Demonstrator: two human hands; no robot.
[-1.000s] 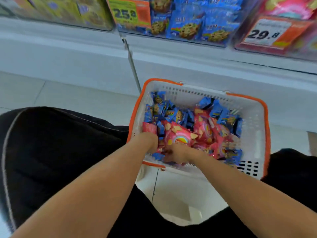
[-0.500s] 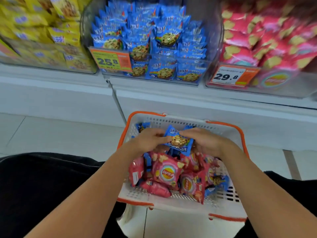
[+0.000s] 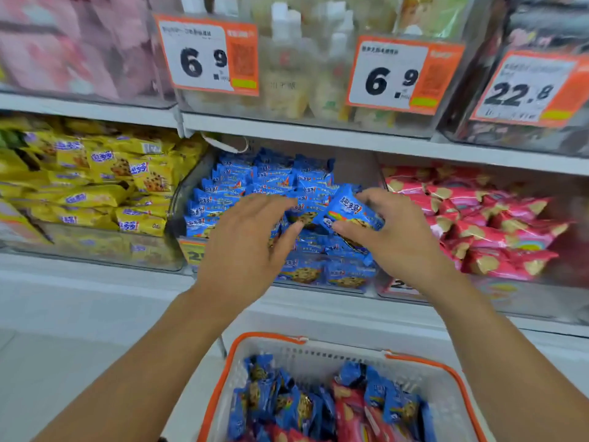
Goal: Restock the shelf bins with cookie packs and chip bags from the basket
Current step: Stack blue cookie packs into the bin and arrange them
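Right hand (image 3: 395, 237) pinches a blue cookie pack (image 3: 349, 215) by its edge, right over the blue bin (image 3: 191, 199) on the lower shelf. Looks light and crinkly, probably slippery film with crumbly cookies inside, so I'd hold it by the ends. Left hand (image 3: 245, 247) hovers released, fingers spread. Basket (image 3: 229, 355) below holds plenty more.

A shop. Orange price tags (image 3: 208, 54) hang on clear shelf bins (image 3: 178, 199) packed with snack packs (image 3: 108, 173). A shopping basket (image 3: 318, 352) sits below.
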